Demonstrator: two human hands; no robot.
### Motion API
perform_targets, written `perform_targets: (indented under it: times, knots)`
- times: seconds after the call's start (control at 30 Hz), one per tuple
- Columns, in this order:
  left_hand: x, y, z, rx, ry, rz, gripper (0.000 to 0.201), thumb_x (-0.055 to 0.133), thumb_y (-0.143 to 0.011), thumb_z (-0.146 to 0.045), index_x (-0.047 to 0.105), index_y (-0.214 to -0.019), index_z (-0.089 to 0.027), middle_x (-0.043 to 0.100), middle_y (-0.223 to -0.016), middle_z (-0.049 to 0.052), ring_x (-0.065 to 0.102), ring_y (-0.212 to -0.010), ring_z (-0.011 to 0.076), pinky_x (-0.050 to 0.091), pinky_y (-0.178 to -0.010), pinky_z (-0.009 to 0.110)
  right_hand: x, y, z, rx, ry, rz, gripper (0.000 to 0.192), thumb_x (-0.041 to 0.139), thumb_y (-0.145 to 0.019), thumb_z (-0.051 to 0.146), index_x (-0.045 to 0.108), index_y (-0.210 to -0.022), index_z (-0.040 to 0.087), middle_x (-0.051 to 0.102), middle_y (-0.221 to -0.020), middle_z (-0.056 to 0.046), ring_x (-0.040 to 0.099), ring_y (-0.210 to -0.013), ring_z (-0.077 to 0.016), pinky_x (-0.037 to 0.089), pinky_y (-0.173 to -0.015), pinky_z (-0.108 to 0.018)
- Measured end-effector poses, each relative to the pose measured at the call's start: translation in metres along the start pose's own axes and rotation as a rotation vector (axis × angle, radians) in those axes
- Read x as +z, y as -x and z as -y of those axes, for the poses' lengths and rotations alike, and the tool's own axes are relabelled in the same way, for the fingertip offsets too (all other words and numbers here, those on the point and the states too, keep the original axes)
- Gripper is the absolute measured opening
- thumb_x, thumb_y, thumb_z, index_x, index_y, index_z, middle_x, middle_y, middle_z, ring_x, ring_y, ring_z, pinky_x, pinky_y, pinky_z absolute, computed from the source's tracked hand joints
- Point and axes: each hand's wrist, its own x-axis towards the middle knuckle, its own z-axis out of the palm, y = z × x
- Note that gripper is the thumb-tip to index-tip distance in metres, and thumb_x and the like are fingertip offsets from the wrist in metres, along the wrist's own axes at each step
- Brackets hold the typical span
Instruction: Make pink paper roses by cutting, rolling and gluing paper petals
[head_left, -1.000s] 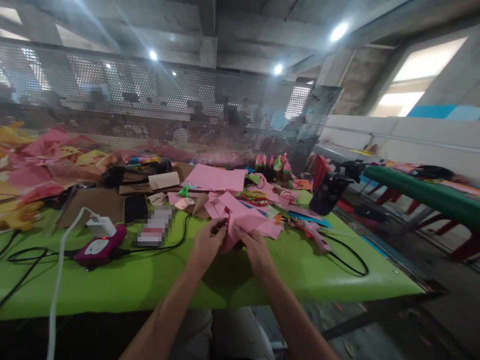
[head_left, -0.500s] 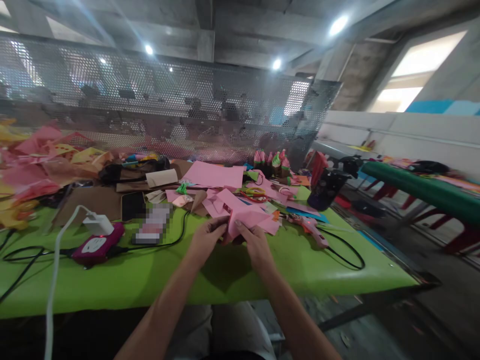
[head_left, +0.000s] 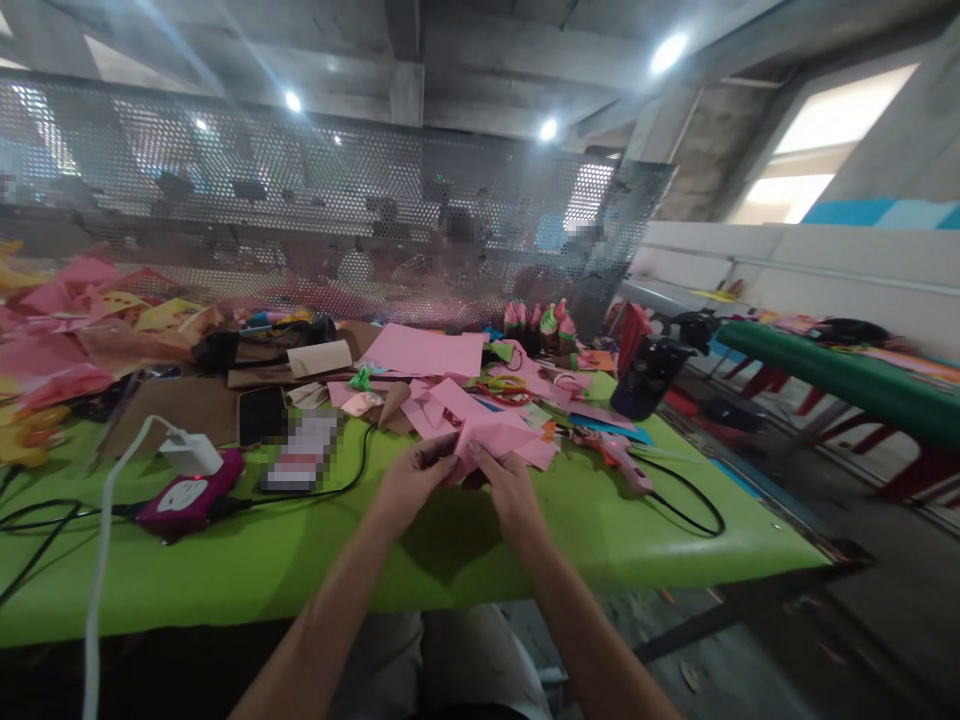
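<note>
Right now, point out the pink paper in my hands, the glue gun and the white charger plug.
pink paper (head_left: 501, 432), head view, on the flat upper face of the sheet.
glue gun (head_left: 621, 458), head view, on the pink body.
white charger plug (head_left: 189, 453), head view, on the white block.

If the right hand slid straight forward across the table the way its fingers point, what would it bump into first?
The right hand already pinches the pink paper. Pushed onward, it would probably meet the loose pink scraps just beyond, though depth is hard to judge.
</note>
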Motion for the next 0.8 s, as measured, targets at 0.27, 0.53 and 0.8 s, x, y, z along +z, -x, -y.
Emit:
perform_targets:
  times: [0.27, 0.53, 0.8]
  knots:
    - [-0.003, -0.003, 0.01, 0.027, -0.04, 0.003, 0.047, 0.068, -0.069, -0.02, 0.069, -0.116, -0.016, 0.074, -0.11, 0.009, 0.069, -0.094, 0.0228, 0.054, -0.088, 0.039, -0.001, -0.002, -0.005, 0.016, -0.04, -0.06, 0.036, 0.077, -0.065, 0.051, 0.068, -0.06, 0.017, 0.062, -0.049, -0.001, 0.054, -0.045, -0.0163, 0.045, -0.05, -0.03]
    - [-0.002, 0.0, 0.008, 0.108, -0.199, -0.08, 0.049, 0.061, -0.067, -0.008, 0.071, -0.114, -0.018, 0.075, -0.101, 0.006, 0.067, -0.096, 0.0213, 0.052, -0.09, 0.035, -0.007, -0.004, 0.0, -0.007, -0.177, -0.181, 0.035, 0.074, -0.069, 0.048, 0.071, -0.085, 0.017, 0.074, -0.089, -0.006, 0.065, -0.079, -0.0235, 0.05, -0.068, -0.033]
    - [0.0, 0.001, 0.004, 0.144, -0.309, -0.127, 0.05, 0.06, -0.073, -0.012, 0.065, -0.122, -0.018, 0.074, -0.086, 0.003, 0.067, -0.077, 0.0159, 0.056, -0.072, 0.026, -0.011, -0.014, -0.01, 0.003, -0.281, -0.255, 0.024, 0.075, -0.062, 0.041, 0.069, -0.074, 0.02, 0.074, -0.079, -0.004, 0.067, -0.073, -0.0234, 0.053, -0.068, -0.035]
